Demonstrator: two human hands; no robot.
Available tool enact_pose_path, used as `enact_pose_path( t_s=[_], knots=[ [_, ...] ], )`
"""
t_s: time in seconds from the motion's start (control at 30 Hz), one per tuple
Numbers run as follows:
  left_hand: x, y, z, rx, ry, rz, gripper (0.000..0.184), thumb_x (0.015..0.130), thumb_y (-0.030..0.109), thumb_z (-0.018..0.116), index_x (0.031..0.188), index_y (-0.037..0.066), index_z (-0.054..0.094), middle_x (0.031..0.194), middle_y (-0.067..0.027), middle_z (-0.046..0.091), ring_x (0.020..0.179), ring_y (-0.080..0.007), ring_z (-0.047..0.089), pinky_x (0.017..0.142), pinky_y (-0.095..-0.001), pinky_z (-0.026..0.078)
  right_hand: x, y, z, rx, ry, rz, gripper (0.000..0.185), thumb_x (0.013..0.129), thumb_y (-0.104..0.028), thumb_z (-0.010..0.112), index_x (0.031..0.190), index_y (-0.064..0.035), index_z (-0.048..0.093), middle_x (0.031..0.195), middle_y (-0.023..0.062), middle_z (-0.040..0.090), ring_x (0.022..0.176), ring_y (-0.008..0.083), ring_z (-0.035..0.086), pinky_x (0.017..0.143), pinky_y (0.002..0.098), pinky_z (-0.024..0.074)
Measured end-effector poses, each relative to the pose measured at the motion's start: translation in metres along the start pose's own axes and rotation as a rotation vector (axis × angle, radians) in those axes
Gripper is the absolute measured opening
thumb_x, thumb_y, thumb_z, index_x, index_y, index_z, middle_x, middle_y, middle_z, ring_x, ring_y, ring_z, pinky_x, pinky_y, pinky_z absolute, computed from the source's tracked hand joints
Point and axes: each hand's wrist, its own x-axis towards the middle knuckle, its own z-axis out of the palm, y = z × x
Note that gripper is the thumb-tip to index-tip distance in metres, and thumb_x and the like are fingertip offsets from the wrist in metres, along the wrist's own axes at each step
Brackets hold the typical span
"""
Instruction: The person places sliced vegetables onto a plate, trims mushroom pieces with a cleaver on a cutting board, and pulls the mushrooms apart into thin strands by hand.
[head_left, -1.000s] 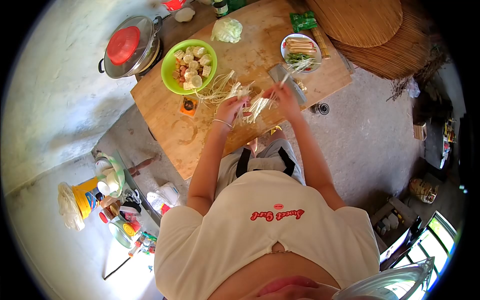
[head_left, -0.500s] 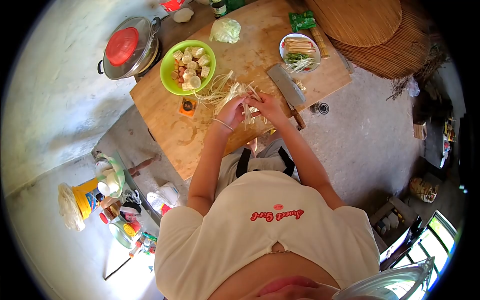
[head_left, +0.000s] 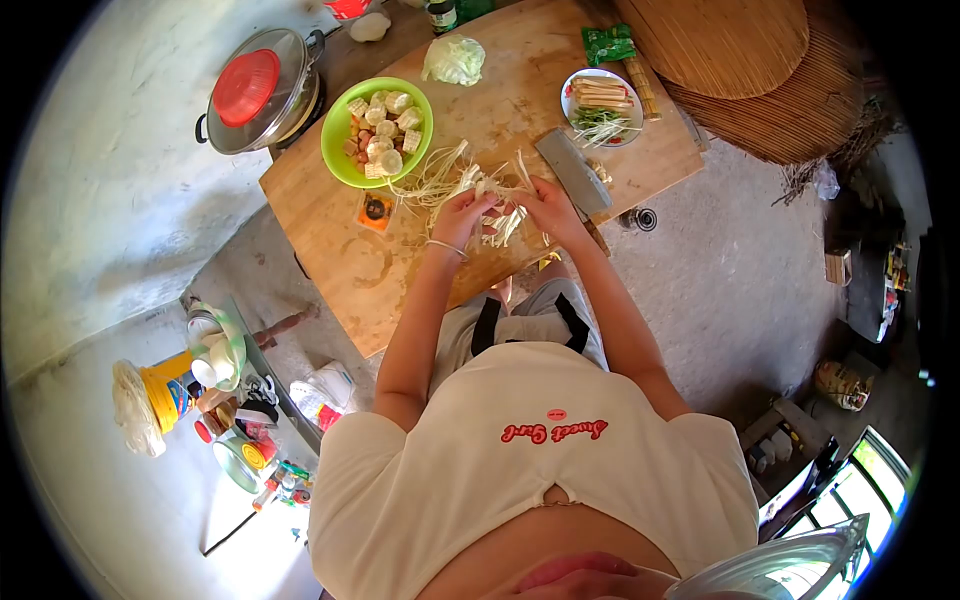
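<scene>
My left hand point(head_left: 464, 217), with a bracelet at its wrist, is closed on thin pale strands near the table's front edge. Close on its right, my right hand point(head_left: 549, 212) pinches strands of the same kind, some sticking up past its fingers. More loose pale strands point(head_left: 440, 180) lie on the wooden table point(head_left: 340, 275) left of and beyond my hands, and a short bunch point(head_left: 505, 228) lies below them. A cleaver point(head_left: 572, 172) rests just right of my right hand. The green bowl point(head_left: 334, 160) with corn pieces stands at the left, an orange packet point(head_left: 376, 212) below it.
A cabbage piece point(head_left: 454, 60) sits at the table's far side. To the right are a plate point(head_left: 634, 128) with sticks and greens, a green packet point(head_left: 607, 44) and round woven mats point(head_left: 720, 45). A lidded pot point(head_left: 290, 110) stands at the far left.
My right hand first came in from the right to meet my left hand, then moved slightly right again, with strands between its fingers. My left hand has stayed nearly in place.
</scene>
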Motion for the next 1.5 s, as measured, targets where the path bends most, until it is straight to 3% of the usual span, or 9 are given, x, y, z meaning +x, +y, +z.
enact_pose_path(
  t_s=[0.17,0.27,0.73,1.0,1.1,1.17,1.3,1.37,1.5],
  knots=[
    [-0.001,0.002,0.004,0.168,0.025,0.035,0.022,0.081,0.021,0.059,0.095,0.004,0.059,0.082,-0.0013,0.060,0.070,-0.0074,0.054,0.051,-0.0212,0.044,-0.004,-0.010,-0.002,-0.038,-0.163,0.120,0.021,0.083,-0.022,0.056,0.095,-0.0039,0.058,0.070,0.0017,0.061,0.066,0.0071,0.054,0.064,0.0214,0.0418],
    [0.002,-0.001,0.000,0.201,-0.038,0.070,0.019,0.081,0.021,0.058,0.091,0.005,0.059,0.078,-0.0006,0.058,0.070,-0.0070,0.053,0.047,-0.0208,0.044,-0.007,-0.013,-0.002,-0.018,-0.194,0.033,0.022,0.085,-0.021,0.053,0.097,-0.0031,0.057,0.072,0.0025,0.061,0.068,0.0072,0.055,0.064,0.0212,0.0419],
    [-0.001,0.009,0.009,0.333,-0.118,0.009,0.025,0.081,0.027,0.059,0.091,0.005,0.058,0.076,0.0005,0.057,0.065,-0.0060,0.052,0.045,-0.0195,0.040,-0.005,0.007,-0.012,-0.109,-0.147,-0.041,0.023,0.085,-0.023,0.054,0.086,-0.0018,0.063,0.072,0.0030,0.061,0.070,0.0082,0.055,0.064,0.0241,0.0423],
    [0.011,-0.005,0.003,0.106,-0.029,-0.001,0.019,0.080,0.020,0.061,0.087,0.003,0.061,0.067,0.0014,0.053,0.056,-0.0040,0.046,0.043,-0.0181,0.033,-0.001,0.021,-0.008,-0.154,-0.081,-0.120,0.027,0.086,-0.025,0.051,0.086,-0.0004,0.062,0.073,0.0050,0.063,0.068,0.0110,0.056,0.065,0.0250,0.0430],
    [0.010,-0.002,-0.001,-0.031,-0.056,-0.023,0.017,0.080,0.018,0.061,0.087,0.003,0.061,0.067,0.0015,0.053,0.055,-0.0043,0.045,0.043,-0.0183,0.032,0.005,0.020,-0.018,-0.006,0.071,-0.130,0.027,0.086,-0.024,0.049,0.084,0.0007,0.060,0.072,0.0057,0.063,0.058,0.0098,0.052,0.056,0.0225,0.0415],
    [0.008,0.004,-0.002,-0.090,-0.086,-0.024,0.016,0.080,0.017,0.060,0.088,0.003,0.061,0.069,0.0012,0.055,0.054,-0.0045,0.045,0.043,-0.0184,0.032,0.009,0.018,-0.033,0.188,0.141,0.022,0.025,0.087,-0.022,0.047,0.082,0.0000,0.058,0.074,0.0058,0.063,0.049,0.0068,0.045,0.046,0.0205,0.0359],
    [0.006,0.011,-0.007,-0.156,-0.068,-0.015,0.014,0.080,0.016,0.059,0.087,0.004,0.060,0.074,-0.0005,0.058,0.055,-0.0041,0.045,0.043,-0.0173,0.031,0.015,0.015,-0.060,0.379,0.257,-0.012,0.024,0.089,-0.021,0.043,0.084,-0.0021,0.057,0.075,0.0052,0.064,0.044,0.0039,0.037,0.038,0.0196,0.0277],
    [0.005,0.013,-0.010,-0.144,-0.082,-0.003,0.014,0.080,0.016,0.059,0.087,0.004,0.060,0.075,-0.0009,0.059,0.055,-0.0037,0.045,0.043,-0.0169,0.030,0.012,0.004,-0.067,0.193,0.237,-0.116,0.026,0.090,-0.023,0.042,0.090,-0.0011,0.056,0.083,0.0081,0.064,0.051,0.0068,0.047,0.046,0.0195,0.0374],
    [0.005,0.016,-0.008,-0.012,-0.162,0.016,0.015,0.083,0.018,0.057,0.088,0.005,0.059,0.073,-0.0007,0.058,0.055,-0.0027,0.045,0.042,-0.0162,0.031,0.025,0.020,-0.019,0.278,0.163,-0.164,0.026,0.090,-0.023,0.043,0.096,0.0000,0.054,0.091,0.0106,0.063,0.064,0.0128,0.056,0.061,0.0238,0.0464]
  ],
)
